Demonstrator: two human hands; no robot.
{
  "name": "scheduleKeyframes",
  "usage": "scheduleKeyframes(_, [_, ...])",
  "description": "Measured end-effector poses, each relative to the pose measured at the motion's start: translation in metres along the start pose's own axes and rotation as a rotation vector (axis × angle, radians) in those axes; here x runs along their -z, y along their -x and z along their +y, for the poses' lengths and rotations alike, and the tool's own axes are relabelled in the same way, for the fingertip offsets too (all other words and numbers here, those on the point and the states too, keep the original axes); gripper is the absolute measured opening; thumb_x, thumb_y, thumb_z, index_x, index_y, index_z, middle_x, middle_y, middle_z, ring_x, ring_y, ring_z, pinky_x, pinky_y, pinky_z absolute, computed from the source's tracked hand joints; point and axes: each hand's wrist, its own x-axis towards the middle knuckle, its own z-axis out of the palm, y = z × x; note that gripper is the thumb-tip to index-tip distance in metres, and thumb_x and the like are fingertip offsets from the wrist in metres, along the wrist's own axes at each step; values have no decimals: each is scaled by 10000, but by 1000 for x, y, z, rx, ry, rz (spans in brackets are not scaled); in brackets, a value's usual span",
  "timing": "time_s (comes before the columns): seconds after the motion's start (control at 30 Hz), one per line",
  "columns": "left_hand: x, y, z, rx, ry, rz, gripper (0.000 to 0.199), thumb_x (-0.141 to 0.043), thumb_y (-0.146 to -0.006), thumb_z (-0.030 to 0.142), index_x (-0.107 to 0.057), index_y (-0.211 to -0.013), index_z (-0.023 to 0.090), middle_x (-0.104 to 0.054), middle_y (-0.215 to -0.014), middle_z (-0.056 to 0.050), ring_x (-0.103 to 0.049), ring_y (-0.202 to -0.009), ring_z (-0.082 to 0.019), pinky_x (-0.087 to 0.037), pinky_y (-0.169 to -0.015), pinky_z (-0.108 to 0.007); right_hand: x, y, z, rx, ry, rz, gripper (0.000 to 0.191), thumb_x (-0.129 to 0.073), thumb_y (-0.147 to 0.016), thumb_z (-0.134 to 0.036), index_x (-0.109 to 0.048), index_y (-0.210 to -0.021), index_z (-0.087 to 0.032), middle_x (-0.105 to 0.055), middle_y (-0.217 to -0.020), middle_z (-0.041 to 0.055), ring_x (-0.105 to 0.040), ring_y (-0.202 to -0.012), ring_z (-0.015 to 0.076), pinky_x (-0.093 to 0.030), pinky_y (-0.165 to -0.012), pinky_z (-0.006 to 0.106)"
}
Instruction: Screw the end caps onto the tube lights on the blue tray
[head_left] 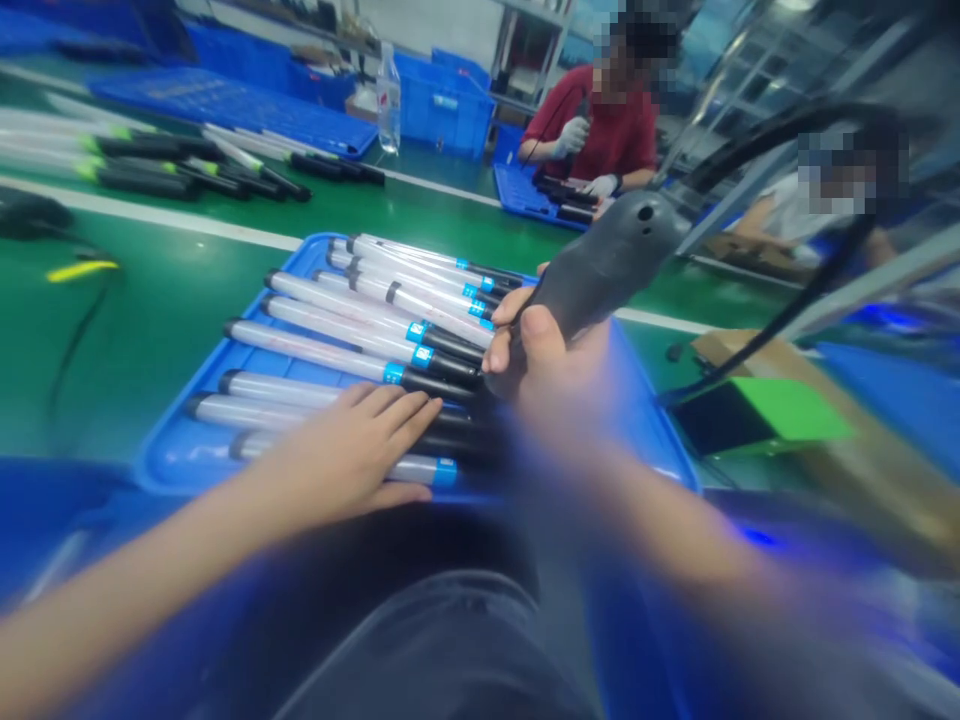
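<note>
"Right hand (pixel 551 365) closed on what?"

"A dark grey handheld device (pixel 600 265), fingers wrapped round it, held up over the tray's edge."

"And the left hand (pixel 345 460)?"

"Open, fingers spread, resting on white tubes (pixel 247 412) with black ends and blue bands, lying side by side in a blue tray (pixel 161 455)."

"Anyone nearby?"

"A gloved person in a red shirt (pixel 600 130)."

There's the bare left hand (pixel 349 460) lying flat, fingers spread, and the bare right hand (pixel 544 360) curled tight, raised higher, blurring!
</note>
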Motion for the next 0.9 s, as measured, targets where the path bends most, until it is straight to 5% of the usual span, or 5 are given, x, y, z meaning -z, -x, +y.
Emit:
scheduleKeyframes(0.53, [-2,0,0,-9,5,-11,799,-537,-1012,679,-541,-1561,99,-654,-1441,-207,-607,-1300,-389,-452,-1084,-512,-8,3,-6,-28,179,-57,325,-664,-984,-555,-540,-907,-265,-543,-644,-69,-538,-532,106,-557,-602,297])
scheduleKeyframes(0.73, [-2,0,0,-4,-69,-53,851,-564,-984,709,-532,-1559,81,-642,-1458,-214,-608,-1280,-400,-444,-1072,-521,-2,-3,3,-3,72,-7,315,-704,-959,-540,-539,-988,-273,-601,-746,-67,-544,-530,83,-534,-546,254])
scheduleKeyframes(0.9, [8,-5,6,-51,-79,47,797,-611,-961,699,-626,-1460,78,-666,-1418,-211,-603,-1251,-392,-436,-1059,-513,18,-16,-2,111,49,149,311,-721,-927,-518,-537,-1038,-293,-639,-870,-56,-531,-489,60,-472,-467,228])
